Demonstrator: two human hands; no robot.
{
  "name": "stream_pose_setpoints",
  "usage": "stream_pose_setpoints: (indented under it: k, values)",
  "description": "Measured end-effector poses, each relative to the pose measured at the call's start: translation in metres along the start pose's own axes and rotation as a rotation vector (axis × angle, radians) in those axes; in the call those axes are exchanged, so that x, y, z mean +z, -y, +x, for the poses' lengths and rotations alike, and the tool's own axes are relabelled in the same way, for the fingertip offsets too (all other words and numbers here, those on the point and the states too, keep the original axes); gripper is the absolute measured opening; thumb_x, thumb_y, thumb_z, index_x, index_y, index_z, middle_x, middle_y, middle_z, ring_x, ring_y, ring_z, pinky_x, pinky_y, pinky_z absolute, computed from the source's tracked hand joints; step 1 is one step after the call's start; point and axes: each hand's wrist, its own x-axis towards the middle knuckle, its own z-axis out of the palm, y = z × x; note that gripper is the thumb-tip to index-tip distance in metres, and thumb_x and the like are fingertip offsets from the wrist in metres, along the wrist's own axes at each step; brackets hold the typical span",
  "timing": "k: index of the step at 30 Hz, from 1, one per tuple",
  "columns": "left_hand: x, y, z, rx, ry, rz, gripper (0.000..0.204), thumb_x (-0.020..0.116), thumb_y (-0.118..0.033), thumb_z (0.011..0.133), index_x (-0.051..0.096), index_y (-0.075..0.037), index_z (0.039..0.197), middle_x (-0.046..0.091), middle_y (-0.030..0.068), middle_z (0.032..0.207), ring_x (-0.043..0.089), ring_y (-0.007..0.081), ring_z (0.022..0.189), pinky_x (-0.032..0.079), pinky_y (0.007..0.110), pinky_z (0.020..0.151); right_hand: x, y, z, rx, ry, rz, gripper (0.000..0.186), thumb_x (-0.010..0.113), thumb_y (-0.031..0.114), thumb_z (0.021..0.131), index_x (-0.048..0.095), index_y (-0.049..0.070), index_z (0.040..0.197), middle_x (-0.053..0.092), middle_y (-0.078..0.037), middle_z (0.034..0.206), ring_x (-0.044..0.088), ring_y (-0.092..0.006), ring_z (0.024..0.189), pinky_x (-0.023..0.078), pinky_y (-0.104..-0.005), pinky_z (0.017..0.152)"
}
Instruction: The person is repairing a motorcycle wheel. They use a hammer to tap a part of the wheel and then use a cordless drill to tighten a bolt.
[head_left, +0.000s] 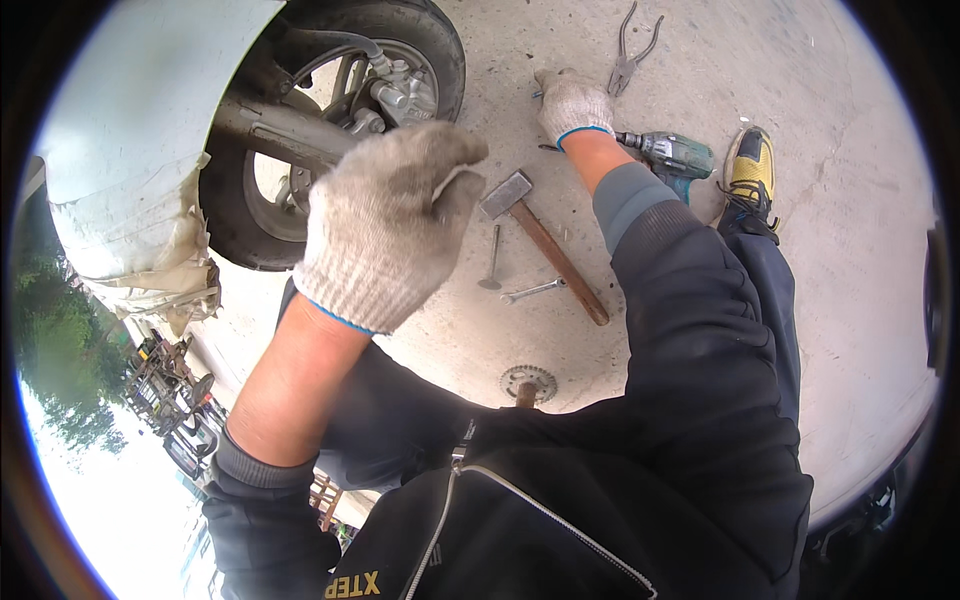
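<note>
My left hand (pixel 392 215), in a pale knit glove, is raised beside the wheel (pixel 450 60) and its metal axle parts. Its fingers are curled toward the thumb; anything inside the grip is hidden. Farther right, my gloved right hand (pixel 576 104) reaches down to the floor, fingers bent. A small blue tip (pixel 537 95) shows by its fingertips, too little to name. Close to that hand lie pliers (pixel 622 75) with handles spread and a teal power drill (pixel 675 153). Between my arms rest a wooden-handled hammer (pixel 557 257), a spanner (pixel 533 291) and a thin metal rod with a flared end (pixel 492 262).
A toothed metal disc (pixel 528 376) lies on the concrete near my body, partly covered by a brown piece. White bodywork with torn covering (pixel 150 240) overhangs the wheel at left. My yellow shoe (pixel 752 165) stands beside the drill. Cluttered machinery (pixel 175 395) is at far left.
</note>
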Motion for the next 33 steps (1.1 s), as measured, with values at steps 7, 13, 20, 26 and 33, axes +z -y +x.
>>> stream_pose_setpoints:
  k: [7, 13, 20, 26, 33]
  values:
    - [0.006, 0.034, -0.101, -0.837, 0.352, -0.309, 0.030, 0.075, -0.019, 0.093, 0.074, -0.004, 0.119, 0.077, 0.0119, 0.104, 0.074, 0.0187, 0.093, 0.058, 0.032, 0.086, -0.011, 0.017, -0.017, -0.045, 0.000, 0.166, 0.030, 0.063, 0.022, 0.098, 0.074, 0.006, 0.121, 0.070, -0.023, 0.125, 0.070, -0.0424, 0.115, 0.057, -0.0498, 0.097]
    - [0.017, 0.067, -0.080, -0.966, -0.056, -0.825, 0.035, 0.071, -0.015, 0.098, 0.070, -0.001, 0.130, 0.073, 0.0075, 0.113, 0.067, 0.0138, 0.097, 0.057, 0.031, 0.084, -0.038, 0.091, -0.105, -0.320, 0.091, 0.768, 0.037, 0.067, 0.034, 0.099, 0.076, 0.005, 0.120, 0.074, -0.022, 0.103, 0.072, -0.0391, 0.103, 0.057, -0.0474, 0.090]
    - [0.031, 0.084, -0.073, -1.027, -0.176, -1.225, 0.041, 0.065, -0.017, 0.104, 0.061, -0.001, 0.142, 0.069, 0.0127, 0.127, 0.069, 0.0207, 0.098, 0.058, 0.035, 0.082, -0.048, 0.120, -0.111, -0.290, 0.147, 1.004, 0.037, 0.068, 0.037, 0.099, 0.077, 0.005, 0.116, 0.075, -0.021, 0.103, 0.073, -0.0384, 0.099, 0.058, -0.0472, 0.087]
    - [0.044, 0.086, -0.063, -1.071, -0.196, -1.225, 0.041, 0.064, -0.021, 0.105, 0.061, -0.002, 0.141, 0.071, 0.0147, 0.126, 0.072, 0.0233, 0.097, 0.059, 0.036, 0.078, -0.043, 0.127, -0.109, -0.196, 0.157, 1.111, 0.041, 0.069, 0.043, 0.097, 0.078, 0.006, 0.112, 0.076, -0.022, 0.103, 0.074, -0.0396, 0.096, 0.059, -0.0479, 0.088]
    - [0.051, 0.081, -0.061, -1.072, -0.081, -1.436, 0.042, 0.064, -0.029, 0.106, 0.060, -0.005, 0.141, 0.073, 0.0166, 0.122, 0.075, 0.0274, 0.095, 0.062, 0.039, 0.076, -0.055, 0.108, -0.082, 0.020, 0.562, 1.040, 0.071, 0.083, 0.060, 0.078, 0.076, 0.002, 0.118, 0.076, -0.025, 0.103, 0.076, -0.0403, 0.093, 0.061, -0.0466, 0.086]
